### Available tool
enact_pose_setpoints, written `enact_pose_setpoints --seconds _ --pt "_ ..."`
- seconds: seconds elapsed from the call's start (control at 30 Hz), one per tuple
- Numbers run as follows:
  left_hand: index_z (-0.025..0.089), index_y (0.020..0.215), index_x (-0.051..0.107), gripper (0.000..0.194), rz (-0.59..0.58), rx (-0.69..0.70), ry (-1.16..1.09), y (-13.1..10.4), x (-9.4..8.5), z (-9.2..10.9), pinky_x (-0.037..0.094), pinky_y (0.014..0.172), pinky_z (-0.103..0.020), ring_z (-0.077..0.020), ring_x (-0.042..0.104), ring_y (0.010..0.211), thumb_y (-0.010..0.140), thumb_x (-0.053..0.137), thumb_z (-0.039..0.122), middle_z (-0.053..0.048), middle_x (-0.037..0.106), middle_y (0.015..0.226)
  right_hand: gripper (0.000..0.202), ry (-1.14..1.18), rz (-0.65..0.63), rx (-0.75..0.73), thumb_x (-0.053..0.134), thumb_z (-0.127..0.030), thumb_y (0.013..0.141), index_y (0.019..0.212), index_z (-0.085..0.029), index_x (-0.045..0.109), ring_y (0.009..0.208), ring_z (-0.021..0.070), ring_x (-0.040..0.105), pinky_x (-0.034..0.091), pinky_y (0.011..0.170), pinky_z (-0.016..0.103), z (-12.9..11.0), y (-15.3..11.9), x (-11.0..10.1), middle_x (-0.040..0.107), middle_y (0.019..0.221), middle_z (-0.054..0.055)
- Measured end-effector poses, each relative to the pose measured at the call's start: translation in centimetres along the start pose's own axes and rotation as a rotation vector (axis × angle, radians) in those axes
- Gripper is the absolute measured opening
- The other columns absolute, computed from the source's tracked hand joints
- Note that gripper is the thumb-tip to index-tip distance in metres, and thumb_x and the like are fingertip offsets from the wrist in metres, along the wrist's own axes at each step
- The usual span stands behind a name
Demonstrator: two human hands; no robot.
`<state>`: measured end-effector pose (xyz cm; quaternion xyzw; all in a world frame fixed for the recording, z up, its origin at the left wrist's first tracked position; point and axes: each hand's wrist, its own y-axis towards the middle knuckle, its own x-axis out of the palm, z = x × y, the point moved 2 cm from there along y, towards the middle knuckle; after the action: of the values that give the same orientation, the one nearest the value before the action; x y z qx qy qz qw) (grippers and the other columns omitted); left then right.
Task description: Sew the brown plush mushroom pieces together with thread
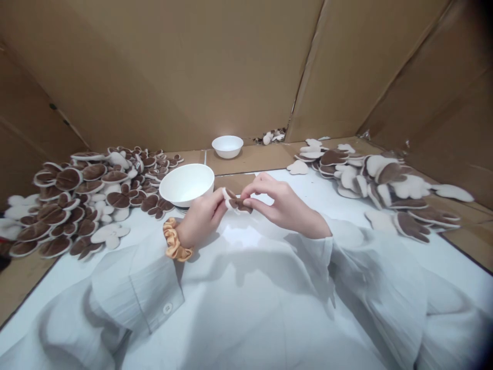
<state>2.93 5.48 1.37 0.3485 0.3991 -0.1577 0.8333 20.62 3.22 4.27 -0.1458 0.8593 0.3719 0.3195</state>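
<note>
Between my two hands is a small brown and white plush fabric piece, held over the white table. My left hand, with an orange scrunchie at its wrist, pinches the piece's left end. Thumb and forefinger of my right hand are closed on its right end. Close behind my left hand stands a large white bowl; no contents show in the part I can see. Fingers cover part of the piece, so its full outline is hidden.
On the left lies a heap of brown and white plush pieces. Another pile spreads along the right. A smaller white bowl stands at the back, beside a few scraps. Cardboard walls enclose the table.
</note>
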Motion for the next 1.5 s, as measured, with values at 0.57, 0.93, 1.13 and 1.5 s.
enact_pose_setpoints --seconds 0.57,0.93,1.13,1.5 --pt "0.019 0.082 0.053 0.021 -0.105 -0.056 0.147 0.1 -0.9 2.1 0.039 0.056 -0.021 -0.0113 0.056 0.056 0.089 0.036 0.028 0.000 0.063 0.070 0.023 -0.482 -0.082 -0.140 0.038 -0.011 0.088 0.072 -0.013 0.054 0.072 0.0185 0.038 0.038 0.062 0.030 0.8 -0.6 1.7 0.056 0.067 0.008" --pt "0.019 0.095 0.054 0.017 0.030 -0.113 0.048 -0.7 0.2 1.3 0.033 0.048 -0.018 -0.0079 0.041 0.043 0.087 0.040 0.023 0.007 0.046 0.051 0.011 -0.005 0.140 0.197 0.051 -0.016 0.083 0.076 -0.016 0.059 0.069 0.0132 0.051 0.040 0.064 0.026 1.2 0.1 0.2 0.063 0.069 0.001" --pt "0.017 0.085 0.056 0.015 -0.191 -0.045 -0.112 0.5 -0.7 0.5 0.039 0.057 -0.019 -0.0096 0.052 0.058 0.083 0.041 0.020 0.002 0.062 0.071 0.012 0.113 -0.121 0.113 0.050 -0.020 0.084 0.081 -0.016 0.062 0.074 0.0129 0.052 0.041 0.067 0.025 -0.1 0.1 -0.2 0.063 0.074 0.002" --pt "0.019 0.082 0.055 0.026 -0.247 -0.067 0.183 0.6 -0.7 1.0 0.038 0.056 -0.022 -0.0128 0.058 0.059 0.089 0.033 0.031 0.000 0.064 0.070 0.022 -0.443 -0.225 -0.103 0.039 -0.013 0.088 0.075 -0.013 0.056 0.072 0.0187 0.038 0.036 0.060 0.029 0.7 -0.7 2.4 0.055 0.067 0.007"
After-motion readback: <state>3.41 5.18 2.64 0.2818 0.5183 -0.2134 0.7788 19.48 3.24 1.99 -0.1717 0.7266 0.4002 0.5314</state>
